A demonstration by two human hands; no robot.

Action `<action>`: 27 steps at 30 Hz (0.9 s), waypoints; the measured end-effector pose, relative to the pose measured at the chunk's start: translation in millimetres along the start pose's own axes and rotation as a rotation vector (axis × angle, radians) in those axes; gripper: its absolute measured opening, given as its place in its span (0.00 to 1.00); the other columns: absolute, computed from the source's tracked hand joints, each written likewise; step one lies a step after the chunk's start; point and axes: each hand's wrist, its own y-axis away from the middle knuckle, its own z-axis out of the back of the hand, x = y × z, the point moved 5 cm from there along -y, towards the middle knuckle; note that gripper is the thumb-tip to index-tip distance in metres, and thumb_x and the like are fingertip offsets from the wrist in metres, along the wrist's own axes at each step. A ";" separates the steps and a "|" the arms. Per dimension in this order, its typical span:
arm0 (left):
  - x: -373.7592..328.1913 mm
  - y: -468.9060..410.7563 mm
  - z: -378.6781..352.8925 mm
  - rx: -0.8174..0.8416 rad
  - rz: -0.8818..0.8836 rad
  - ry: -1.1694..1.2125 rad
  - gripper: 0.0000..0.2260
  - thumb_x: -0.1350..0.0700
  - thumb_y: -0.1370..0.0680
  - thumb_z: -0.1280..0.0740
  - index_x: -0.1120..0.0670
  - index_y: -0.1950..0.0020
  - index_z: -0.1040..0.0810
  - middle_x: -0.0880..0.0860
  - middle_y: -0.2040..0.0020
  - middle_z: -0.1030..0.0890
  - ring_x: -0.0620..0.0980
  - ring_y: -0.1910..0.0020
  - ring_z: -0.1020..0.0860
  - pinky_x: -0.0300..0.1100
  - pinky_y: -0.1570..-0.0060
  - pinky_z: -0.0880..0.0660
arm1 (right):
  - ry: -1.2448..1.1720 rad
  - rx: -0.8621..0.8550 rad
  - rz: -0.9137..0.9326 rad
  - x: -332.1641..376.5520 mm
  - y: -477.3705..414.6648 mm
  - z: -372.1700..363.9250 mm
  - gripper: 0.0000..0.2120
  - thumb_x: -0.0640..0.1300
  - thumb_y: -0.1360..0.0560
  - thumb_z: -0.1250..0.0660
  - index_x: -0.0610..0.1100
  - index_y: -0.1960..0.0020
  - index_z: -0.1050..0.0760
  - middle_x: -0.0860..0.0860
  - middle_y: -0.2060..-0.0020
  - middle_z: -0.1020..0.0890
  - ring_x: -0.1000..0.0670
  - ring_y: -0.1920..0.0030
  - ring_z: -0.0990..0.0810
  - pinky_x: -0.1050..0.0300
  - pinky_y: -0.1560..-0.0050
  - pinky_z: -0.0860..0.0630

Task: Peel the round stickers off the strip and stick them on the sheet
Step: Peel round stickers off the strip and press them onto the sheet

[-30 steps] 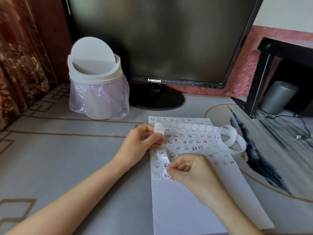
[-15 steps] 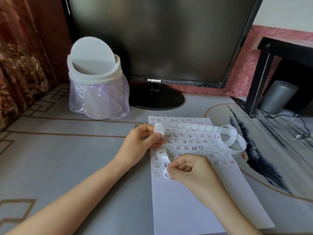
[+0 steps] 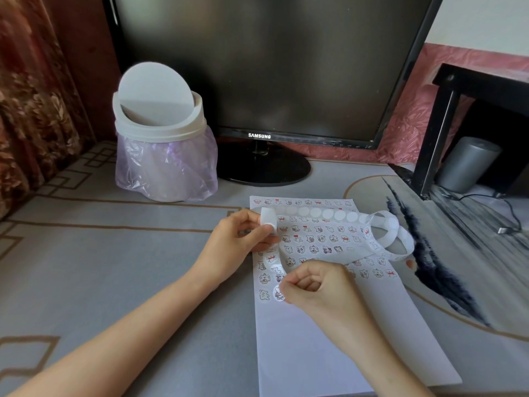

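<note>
Pinching strip (image 3: pixel 327 214), left hand (image 3: pixel 237 239); right hand (image 3: pixel 317 287) pinches sticker (image 3: pixel 277 293) against sheet (image 3: pixel 315 353); grey patterned tabletop (image 3: pixel 114 267); monitor (image 3: pixel 272 67), bin (image 3: pixel 160 124) behind.

Can't make out the tiny drawings on the sheet (image 3: pixel 300 353), way too small. Only see approx half the sticker (image 3: pixel 277 293), rest tucked under right hand (image 3: pixel 317 290) fingertips, so no telling if stuck down yet. Lose the strip (image 3: pixel 329 214) end behind left hand (image 3: pixel 237 239) fingers. Also cropped by frame edges: monitor (image 3: pixel 272 67) top, curtain's (image 3: pixel 28 110) left side.
</note>
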 end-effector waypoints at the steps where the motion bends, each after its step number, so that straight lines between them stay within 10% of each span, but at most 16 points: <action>1: -0.2 0.0 -0.1 0.001 -0.001 -0.002 0.04 0.60 0.24 0.33 0.61 0.54 0.24 0.57 0.55 0.15 0.51 0.53 0.16 0.41 0.51 0.20 | 0.003 -0.002 0.000 0.2 0.0 -0.2 0.02 0.43 0.35 0.27 0.48 0.65 0.19 0.52 0.71 0.17 0.55 0.69 0.21 0.53 0.61 0.23; 27: 2.1 -1.2 0.3 -0.012 -0.010 -0.043 0.04 0.60 0.24 0.33 0.60 0.55 0.23 0.57 0.57 0.15 0.52 0.54 0.16 0.47 0.48 0.21 | 0.153 0.011 0.088 -1.1 -1.4 -0.9 0.04 0.44 0.32 0.29 0.51 0.63 0.24 0.61 0.76 0.24 0.59 0.74 0.29 0.60 0.65 0.32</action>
